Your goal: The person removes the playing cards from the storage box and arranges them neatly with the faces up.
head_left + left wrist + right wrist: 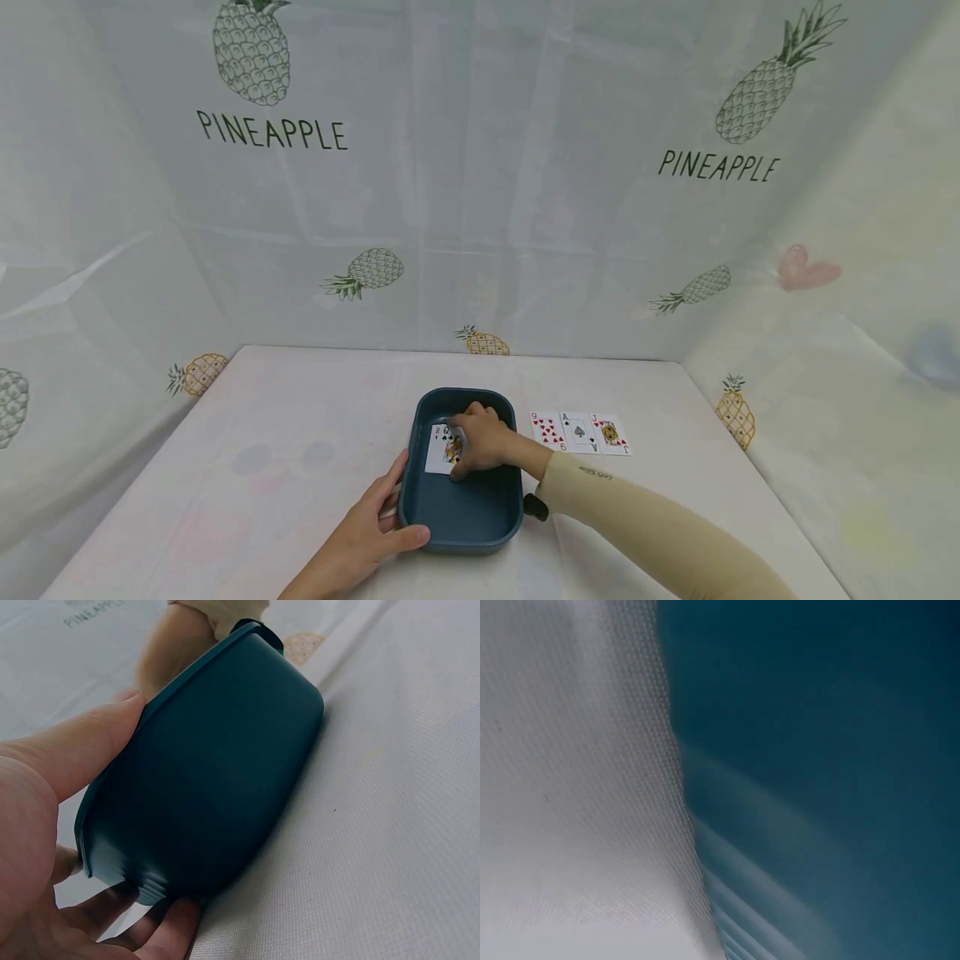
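Observation:
A dark blue rectangular tray (pixel 467 521) stands on the covered table. My left hand (pixel 366 527) holds it at the near left corner. In the left wrist view the thumb lies by the rim and the fingers reach round the outer wall of the tray (pixel 210 765). Inside the tray, my right hand (pixel 483 439) pinches playing cards (pixel 438 454) between thumb and index finger; a queen shows on top, and the hand hides their right part. The right wrist view shows only the tray's outer wall (pixel 817 750) and white cloth, not the hand.
Right of the tray a nine (pixel 547 431), an ace of spades (pixel 580 432) and a red jack (pixel 611 434) lie face up in a row. Pineapple-printed cloth (pixel 480 208) hangs behind the table. A small black object (pixel 536 507) sits by the right wrist.

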### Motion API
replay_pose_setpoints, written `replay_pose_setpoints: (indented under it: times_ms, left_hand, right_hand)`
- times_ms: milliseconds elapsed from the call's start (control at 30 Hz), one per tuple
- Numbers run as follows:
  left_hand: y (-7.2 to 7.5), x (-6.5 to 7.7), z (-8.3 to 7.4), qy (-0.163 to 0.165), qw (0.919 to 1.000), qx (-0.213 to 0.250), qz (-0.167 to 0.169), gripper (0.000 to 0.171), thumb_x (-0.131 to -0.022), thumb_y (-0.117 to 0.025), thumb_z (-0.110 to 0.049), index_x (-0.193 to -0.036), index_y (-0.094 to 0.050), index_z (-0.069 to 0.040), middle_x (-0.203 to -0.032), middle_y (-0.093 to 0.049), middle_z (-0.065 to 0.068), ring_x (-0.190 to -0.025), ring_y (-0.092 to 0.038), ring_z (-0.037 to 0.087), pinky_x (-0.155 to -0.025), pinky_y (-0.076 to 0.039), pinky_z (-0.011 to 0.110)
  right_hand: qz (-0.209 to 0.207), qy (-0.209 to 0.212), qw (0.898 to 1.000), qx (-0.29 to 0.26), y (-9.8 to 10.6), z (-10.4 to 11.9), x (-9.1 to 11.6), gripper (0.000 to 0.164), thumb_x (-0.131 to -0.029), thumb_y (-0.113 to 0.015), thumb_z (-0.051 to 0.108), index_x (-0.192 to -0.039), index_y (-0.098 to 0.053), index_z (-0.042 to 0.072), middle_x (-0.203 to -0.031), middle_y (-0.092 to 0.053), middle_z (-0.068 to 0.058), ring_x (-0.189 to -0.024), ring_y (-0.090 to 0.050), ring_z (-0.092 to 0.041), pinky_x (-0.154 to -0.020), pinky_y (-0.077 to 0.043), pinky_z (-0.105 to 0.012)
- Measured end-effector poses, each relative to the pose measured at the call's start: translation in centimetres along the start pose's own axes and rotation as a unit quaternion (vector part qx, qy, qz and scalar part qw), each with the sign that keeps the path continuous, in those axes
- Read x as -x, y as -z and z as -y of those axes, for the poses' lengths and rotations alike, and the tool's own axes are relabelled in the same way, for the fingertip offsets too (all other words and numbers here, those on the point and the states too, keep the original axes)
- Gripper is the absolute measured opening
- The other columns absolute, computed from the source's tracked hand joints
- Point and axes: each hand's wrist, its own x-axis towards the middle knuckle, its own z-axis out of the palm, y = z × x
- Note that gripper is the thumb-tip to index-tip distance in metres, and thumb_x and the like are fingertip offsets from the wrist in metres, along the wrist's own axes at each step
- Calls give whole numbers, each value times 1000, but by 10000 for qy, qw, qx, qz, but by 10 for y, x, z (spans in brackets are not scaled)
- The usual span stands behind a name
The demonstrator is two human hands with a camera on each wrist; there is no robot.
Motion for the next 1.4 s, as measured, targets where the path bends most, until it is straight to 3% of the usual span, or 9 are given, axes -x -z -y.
replay_pose_setpoints:
  times_ms: [433,767,1167,1400]
  left_hand:
    - [1,-2,2,-170,9996,93,188,101,-97,-82,-27,-172,-15,-30,-167,-26,29,-140,-57,39,-102,-59,36]
    - [-1,-2,0,-42,9998,-209,-68,103,-94,-85,-31,-172,-17,-30,-167,-27,27,-140,-56,38,-105,-57,42]
    - [-2,0,-1,94,9987,-395,-306,108,-89,-89,-33,-172,-20,-30,-166,-30,27,-136,-59,38,-104,-58,46]
    - [-2,0,0,69,9993,-276,-262,107,-90,-88,-32,-172,-19,-31,-167,-29,28,-137,-59,38,-105,-58,45]
  right_hand:
    - [-176,329,9984,-436,7,-6,7,82,-76,-98,29,-147,-61,10,-128,-56,-13,-104,-50,-22,-89,-51,-40]
    - [-239,674,9938,-850,34,-17,26,85,-80,-96,27,-152,-56,11,-136,-54,-16,-111,-57,-24,-100,-57,-45]
    - [-323,588,9885,-1356,66,-45,56,87,-81,-96,22,-156,-53,14,-139,-51,-12,-117,-56,-26,-92,-58,-42]
    - [-474,463,9868,-1480,74,-76,77,89,-79,-96,17,-157,-52,16,-140,-51,-10,-118,-58,-27,-91,-61,-44]
